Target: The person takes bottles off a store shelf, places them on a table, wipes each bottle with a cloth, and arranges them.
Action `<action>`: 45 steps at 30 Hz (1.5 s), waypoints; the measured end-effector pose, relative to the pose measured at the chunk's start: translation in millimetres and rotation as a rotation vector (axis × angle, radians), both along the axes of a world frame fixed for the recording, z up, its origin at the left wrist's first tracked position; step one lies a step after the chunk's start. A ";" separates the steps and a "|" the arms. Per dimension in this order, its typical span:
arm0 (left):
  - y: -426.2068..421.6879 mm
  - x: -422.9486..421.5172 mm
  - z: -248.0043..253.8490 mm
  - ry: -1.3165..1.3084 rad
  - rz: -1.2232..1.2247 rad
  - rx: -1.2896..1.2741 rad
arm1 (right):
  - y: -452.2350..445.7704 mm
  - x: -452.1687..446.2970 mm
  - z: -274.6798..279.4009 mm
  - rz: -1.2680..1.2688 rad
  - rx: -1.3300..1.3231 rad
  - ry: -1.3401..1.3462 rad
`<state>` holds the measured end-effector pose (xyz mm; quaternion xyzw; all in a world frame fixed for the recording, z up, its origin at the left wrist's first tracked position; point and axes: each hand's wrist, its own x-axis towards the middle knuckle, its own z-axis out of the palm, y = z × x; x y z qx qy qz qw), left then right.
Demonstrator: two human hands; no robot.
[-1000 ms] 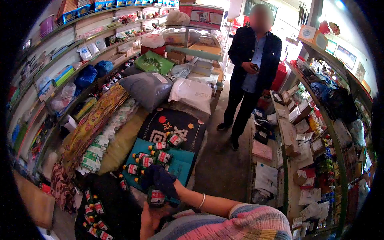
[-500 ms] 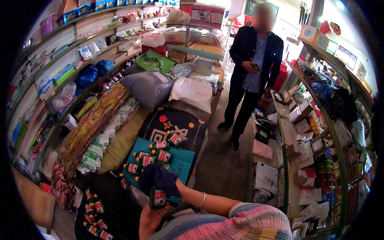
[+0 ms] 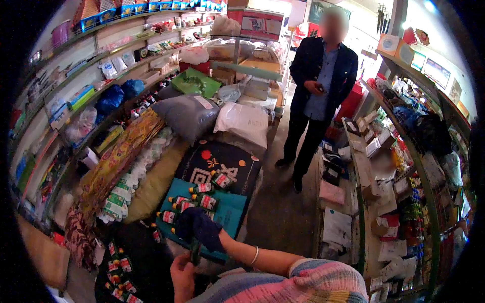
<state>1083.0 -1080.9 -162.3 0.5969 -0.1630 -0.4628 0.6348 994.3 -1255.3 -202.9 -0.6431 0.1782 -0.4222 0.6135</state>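
A dark navy cloth [image 3: 194,222] covers my right hand [image 3: 214,236] and hides its fingers, bunched around the top of a small flat dark-green bottle. Only the lower part of that bottle [image 3: 195,252] shows, turned narrow side toward me. At its lower end my left hand [image 3: 182,275] grips it, thumb and fingers closed. Just beyond the cloth, several similar bottles with red-and-white labels and yellow caps [image 3: 206,202] lie on a teal sheet [image 3: 230,209]. More of these bottles [image 3: 118,265] rest on black material [image 3: 146,257] at lower left.
A person [image 3: 323,86] in a dark jacket stands in the aisle [image 3: 273,212], holding a small dark object. Stocked shelves [image 3: 86,96] line the left, and a rack [image 3: 361,202] of boxes runs along the right. Stuffed bags [image 3: 242,121] lie behind the bottles.
The bottle in my hands has turned from label facing me to edge-on. My left hand has shifted slightly left and its fingers have closed in. The standing person has barely moved.
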 end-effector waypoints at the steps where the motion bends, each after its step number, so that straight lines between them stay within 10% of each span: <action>1: 0.4 0.7 1.0 -0.100 0.025 0.026 | 0.3 -0.1 0.7 0.003 0.067 -0.005; 5: -6.5 -1.3 13.8 -0.278 0.015 -0.146 | 7.8 -5.2 44.5 0.017 0.341 0.111; 10: -13.0 -5.9 24.2 -0.748 0.151 -0.185 | 7.6 -1.5 38.5 -0.162 -0.294 0.225; 17: -15.5 1.4 27.5 -1.360 0.177 -0.174 | 25.9 -4.7 -10.6 0.068 -0.160 0.190; 21: -22.0 1.5 22.4 -1.443 0.198 -0.213 | 40.3 -10.8 31.6 0.222 0.604 -0.074; 23: -23.2 2.7 19.7 -1.499 0.183 -0.200 | 20.9 9.5 -49.8 0.107 -0.146 0.135; 25: -27.1 0.3 19.2 -1.591 0.178 -0.175 | 14.7 8.1 -50.2 0.149 -0.194 0.168; 26: -28.0 -2.5 29.0 -1.538 0.112 -0.178 | 23.5 -11.9 4.7 0.252 0.138 0.097; 31: -27.6 8.6 41.9 -0.860 -0.060 -0.231 | -7.2 -20.4 26.7 0.476 -0.145 0.350; 34: -35.9 25.1 53.7 -0.559 0.030 -0.198 | 2.5 -21.6 25.5 0.518 0.254 0.255; 45: -40.6 30.0 71.9 -0.532 -0.208 -0.054 | -5.6 -22.2 -48.1 0.845 0.041 0.184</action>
